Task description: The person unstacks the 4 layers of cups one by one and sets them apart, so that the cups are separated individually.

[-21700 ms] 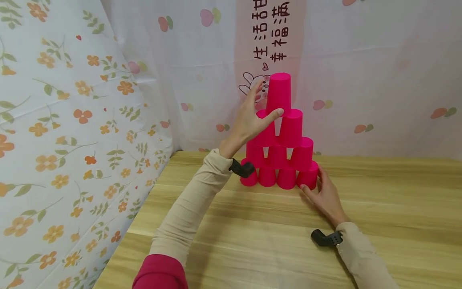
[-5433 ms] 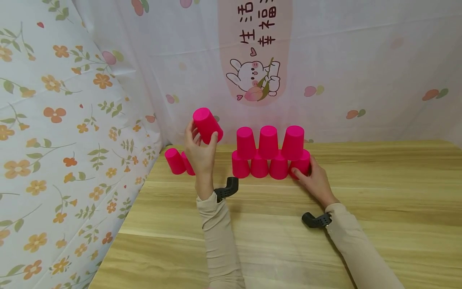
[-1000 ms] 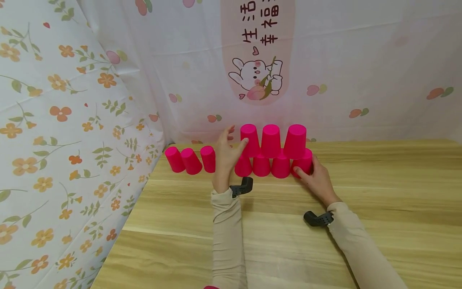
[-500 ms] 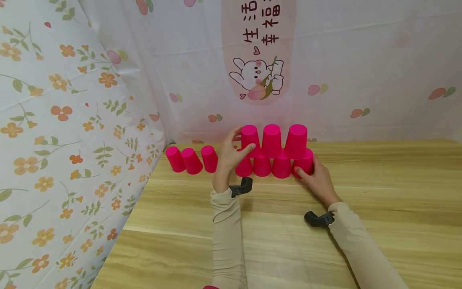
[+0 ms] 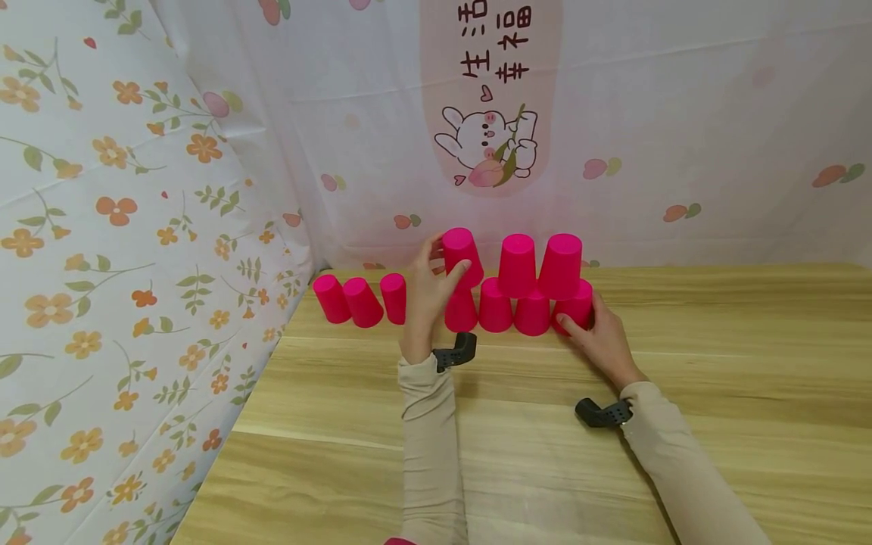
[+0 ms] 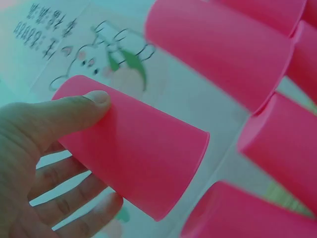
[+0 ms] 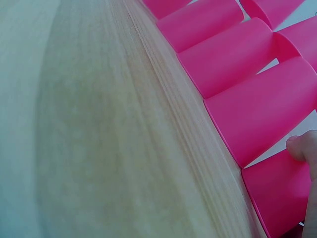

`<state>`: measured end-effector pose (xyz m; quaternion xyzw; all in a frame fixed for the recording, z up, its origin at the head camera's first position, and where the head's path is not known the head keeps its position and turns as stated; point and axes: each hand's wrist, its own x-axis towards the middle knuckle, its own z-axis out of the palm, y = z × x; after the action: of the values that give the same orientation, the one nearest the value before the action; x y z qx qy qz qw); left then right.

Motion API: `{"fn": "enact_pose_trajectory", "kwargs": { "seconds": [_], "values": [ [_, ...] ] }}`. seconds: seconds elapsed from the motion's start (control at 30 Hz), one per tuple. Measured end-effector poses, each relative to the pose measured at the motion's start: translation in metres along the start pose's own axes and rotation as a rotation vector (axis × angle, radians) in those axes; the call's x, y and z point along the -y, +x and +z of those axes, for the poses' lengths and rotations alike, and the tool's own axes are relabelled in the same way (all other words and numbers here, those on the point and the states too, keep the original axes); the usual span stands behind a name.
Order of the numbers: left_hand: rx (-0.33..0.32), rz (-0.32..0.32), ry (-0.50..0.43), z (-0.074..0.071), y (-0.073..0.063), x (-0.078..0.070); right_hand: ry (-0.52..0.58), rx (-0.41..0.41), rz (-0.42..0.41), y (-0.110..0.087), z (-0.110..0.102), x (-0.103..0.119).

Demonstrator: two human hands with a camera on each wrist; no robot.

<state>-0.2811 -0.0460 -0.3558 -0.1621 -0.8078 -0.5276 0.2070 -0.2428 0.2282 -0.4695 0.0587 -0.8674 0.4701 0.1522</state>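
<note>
My left hand [image 5: 424,306] grips an upside-down pink cup [image 5: 462,256], thumb on the near side and fingers behind. In the left wrist view this held cup [image 6: 131,151] is tilted and apart from the other cups. Below it stands the left end cup [image 5: 461,312] of the bottom row. Two more upside-down cups, a middle one [image 5: 517,265] and a right one [image 5: 561,266], rest on that row. My right hand [image 5: 608,344] holds the bottom row's right end cup [image 5: 574,304], its thumb [image 7: 299,146] on the near side; its other fingers are mostly hidden.
Three upside-down pink cups, a left one [image 5: 331,299], a middle one [image 5: 362,304] and a right one [image 5: 393,297], stand left of my left hand on the wooden table [image 5: 518,446]. A printed cloth [image 5: 647,113] hangs behind the table's back edge.
Since the first frame the top cups have come off the pyramid and three stand at the left. In the last half second my left hand has lifted the second row's left cup up and leftward.
</note>
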Motion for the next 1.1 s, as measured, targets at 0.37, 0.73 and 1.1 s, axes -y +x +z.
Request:
{"fn": "enact_pose_trajectory", "kwargs": {
  "seconds": [0.37, 0.73, 1.1],
  "values": [
    [-0.187, -0.004, 0.102, -0.032, -0.006, 0.01, 0.002, -0.013, -0.005, 0.0, 0.001, -0.002],
    [-0.139, -0.128, 0.13, -0.037, -0.01, 0.02, 0.004, -0.019, -0.013, 0.0, 0.001, -0.001],
    [-0.056, -0.24, 0.151, -0.031, -0.015, 0.032, -0.001, -0.011, -0.012, -0.001, 0.001, -0.001]
  ]
}}
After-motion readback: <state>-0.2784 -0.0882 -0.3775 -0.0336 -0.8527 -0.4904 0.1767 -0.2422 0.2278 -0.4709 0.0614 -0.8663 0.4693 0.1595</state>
